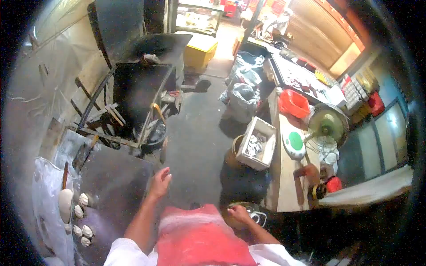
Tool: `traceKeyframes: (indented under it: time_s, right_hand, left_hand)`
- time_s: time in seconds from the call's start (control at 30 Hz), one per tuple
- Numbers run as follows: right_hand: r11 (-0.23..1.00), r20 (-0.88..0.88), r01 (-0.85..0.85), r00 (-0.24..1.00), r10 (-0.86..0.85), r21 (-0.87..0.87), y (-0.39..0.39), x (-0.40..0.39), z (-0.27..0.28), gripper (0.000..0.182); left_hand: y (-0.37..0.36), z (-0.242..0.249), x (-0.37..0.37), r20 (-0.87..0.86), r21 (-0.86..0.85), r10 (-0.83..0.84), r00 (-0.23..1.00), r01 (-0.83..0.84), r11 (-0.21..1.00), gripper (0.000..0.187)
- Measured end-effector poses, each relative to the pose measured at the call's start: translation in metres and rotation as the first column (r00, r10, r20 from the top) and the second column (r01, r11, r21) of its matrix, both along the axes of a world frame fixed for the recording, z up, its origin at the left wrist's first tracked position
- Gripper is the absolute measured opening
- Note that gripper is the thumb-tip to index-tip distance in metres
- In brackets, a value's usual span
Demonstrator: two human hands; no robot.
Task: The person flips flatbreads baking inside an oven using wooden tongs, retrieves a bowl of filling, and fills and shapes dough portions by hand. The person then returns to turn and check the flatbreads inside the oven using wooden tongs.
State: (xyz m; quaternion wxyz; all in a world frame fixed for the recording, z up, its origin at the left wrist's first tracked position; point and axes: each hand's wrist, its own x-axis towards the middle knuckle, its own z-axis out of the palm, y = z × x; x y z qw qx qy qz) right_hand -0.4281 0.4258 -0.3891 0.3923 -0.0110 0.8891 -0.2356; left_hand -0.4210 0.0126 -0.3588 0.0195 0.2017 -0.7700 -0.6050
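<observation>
In front of me, over the grey floor beside a dark work surface (111,186), is my left hand (160,182). Its fingers are stretched forward and apart, with nothing in them. My right hand (239,213) is held low by my right side, its fingers loosely bent and no object visible in it. Behind it in the view is a round, metallic-looking thing (257,217), partly hidden. A red apron (195,239) covers my front. On the left, several white dough pieces (84,199) lie on the work surface, beside a pale rounded shape (65,201).
A dark, open-topped stove-like unit (137,97) stands ahead left. Along the right runs a wooden table (286,186) with a green-topped scale (293,142), a red plastic bag (293,103) and a fan (327,126). A white box (257,144) and filled bags (244,99) line the walkway.
</observation>
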Motion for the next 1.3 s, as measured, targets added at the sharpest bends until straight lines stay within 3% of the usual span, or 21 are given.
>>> traceKeyframes:
  time_s: [0.17,0.2,0.23,0.3,0.33,0.37,0.43,0.5,0.57,0.7,0.8,0.83,0.9,0.93,0.97,1.03,1.07,1.1,1.17,1.3]
  right_hand:
    - [0.998,0.0,0.017,1.0,-0.017,-0.065,-0.024,-0.03,-0.024,0.041]
    - [0.997,0.014,0.018,1.0,-0.017,-0.075,-0.034,-0.036,-0.024,0.042]
    - [0.996,0.019,0.021,1.0,-0.019,-0.084,-0.046,-0.049,-0.022,0.043]
    - [0.999,0.057,-0.022,0.998,0.024,-0.039,-0.063,-0.076,-0.023,0.045]
    - [0.995,0.04,-0.067,0.997,0.07,-0.068,-0.068,-0.088,-0.028,0.045]
    - [0.989,0.019,-0.11,0.993,0.113,-0.096,-0.075,-0.102,-0.031,0.046]
    - [0.993,0.019,-0.098,0.995,0.1,-0.062,-0.088,-0.131,-0.016,0.045]
    - [0.992,-0.065,-0.1,0.993,0.095,-0.073,-0.109,-0.168,0.004,0.043]
    - [0.991,-0.107,-0.07,0.993,0.058,-0.11,-0.132,-0.203,0.033,0.042]
    - [0.993,-0.103,-0.02,0.995,0.007,-0.119,-0.172,-0.268,0.068,0.037]
    - [0.981,-0.056,-0.035,0.998,0.024,-0.189,-0.19,-0.312,0.07,0.037]
    - [0.978,-0.035,-0.064,0.998,0.059,-0.196,-0.194,-0.326,0.068,0.037]
    - [0.974,-0.022,-0.118,0.993,0.116,-0.192,-0.201,-0.356,0.058,0.037]
    - [0.969,-0.059,-0.148,0.989,0.139,-0.199,-0.203,-0.371,0.052,0.035]
    - [0.962,-0.097,-0.18,0.982,0.163,-0.207,-0.204,-0.389,0.045,0.034]
    - [0.947,-0.093,-0.231,0.972,0.215,-0.224,-0.207,-0.429,0.033,0.034]
    - [0.937,-0.094,-0.258,0.966,0.242,-0.236,-0.209,-0.451,0.028,0.035]
    - [0.926,-0.091,-0.287,0.958,0.273,-0.243,-0.212,-0.48,0.023,0.035]
    - [0.935,0.004,-0.2,0.978,0.21,-0.292,-0.221,-0.523,0.018,0.037]
    - [0.824,0.007,-0.331,0.926,0.377,-0.459,-0.273,-0.615,0.04,0.052]
  left_hand:
    - [-0.054,-0.008,-0.066,0.052,-0.067,0.056,0.997,-0.053,0.996,0.04]
    - [-0.074,-0.041,-0.081,0.033,-0.067,0.119,0.992,-0.116,0.991,0.042]
    - [-0.094,-0.045,-0.097,0.037,-0.263,0.097,0.995,-0.084,0.961,0.046]
    - [-0.113,-0.023,-0.132,0.049,-0.32,0.125,0.991,-0.103,0.942,0.048]
    - [-0.124,-0.024,-0.151,0.107,-0.222,0.154,0.982,-0.128,0.967,0.048]
    - [-0.135,-0.022,-0.167,0.078,-0.345,0.138,0.987,-0.103,0.933,0.049]
    - [-0.156,-0.037,-0.199,0.067,-0.515,0.135,0.989,-0.082,0.853,0.052]
    - [-0.163,-0.015,-0.232,0.182,-0.375,0.157,0.971,-0.08,0.924,0.055]
    - [-0.184,-0.047,-0.262,0.213,-0.446,0.131,0.968,-0.023,0.895,0.063]
    - [-0.203,-0.067,-0.302,0.032,-0.613,0.092,0.995,-0.053,0.788,0.073]
    - [-0.209,-0.05,-0.328,0.322,-0.605,0.052,0.945,0.163,0.779,0.083]
    - [-0.212,-0.058,-0.333,0.335,-0.599,0.063,0.94,0.16,0.785,0.083]
    - [-0.217,-0.057,-0.341,0.368,-0.667,0.003,0.93,0.261,0.698,0.081]
    - [-0.216,-0.055,-0.344,0.365,-0.659,0.03,0.93,0.236,0.714,0.07]
    - [-0.216,-0.047,-0.348,0.375,-0.659,0.056,0.925,0.224,0.718,0.07]
    - [-0.216,-0.037,-0.36,0.369,-0.76,0.053,0.928,0.269,0.591,0.038]
    - [-0.219,-0.031,-0.361,0.246,-0.868,-0.011,0.969,0.226,0.442,0.029]
    - [-0.219,-0.024,-0.372,0.251,-0.87,0.023,0.968,0.215,0.444,0.029]
    - [-0.214,-0.002,-0.384,0.352,-0.738,0.076,0.933,0.227,0.635,0.024]
    - [-0.158,0.099,-0.453,0.085,-0.828,0.152,0.985,-0.015,0.561,0.023]
